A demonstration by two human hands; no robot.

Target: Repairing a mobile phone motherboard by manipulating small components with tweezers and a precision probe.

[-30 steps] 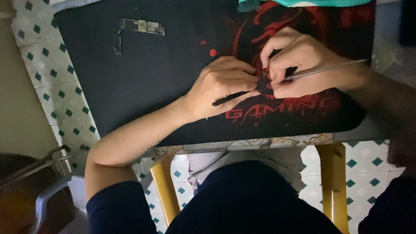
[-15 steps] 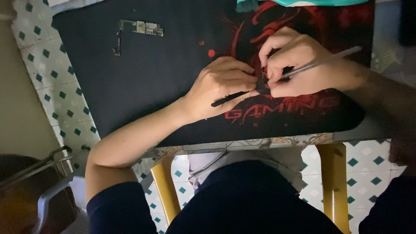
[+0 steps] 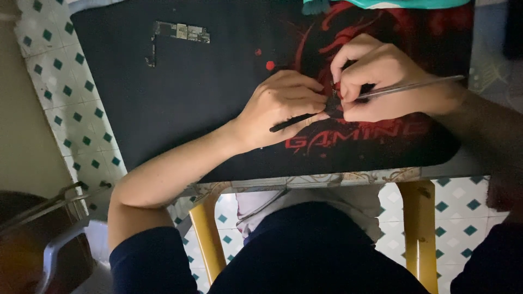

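Left hand (image 3: 283, 106) rests on the black mouse mat (image 3: 163, 98), fingers curled around a thin black tool (image 3: 294, 122) whose tip points in toward the small dark part (image 3: 332, 100) pinched between both hands. Right hand (image 3: 381, 81) is clenched on metal tweezers (image 3: 408, 87), tips down at the same part.

Compared with a second ago, the tweezers' shaft has tilted a little, its free end now higher toward the mat's right edge; both hands have stayed put over the red print. That reads as fine adjustment on the part, not a change of grip. The part itself is mostly hidden by fingers, so what it is cannot be told.

Around: a narrow L-shaped circuit board (image 3: 177, 32) lies well apart at the mat's upper left, untouched. A teal object (image 3: 381, 4) sits at the mat's far edge. Below the table edge are yellow table legs (image 3: 417, 228), a tiled floor (image 3: 71, 81), and a grey chair (image 3: 60, 256) on the left. Nothing blocks the hands; the dim light and the fingers themselves hide the work point.
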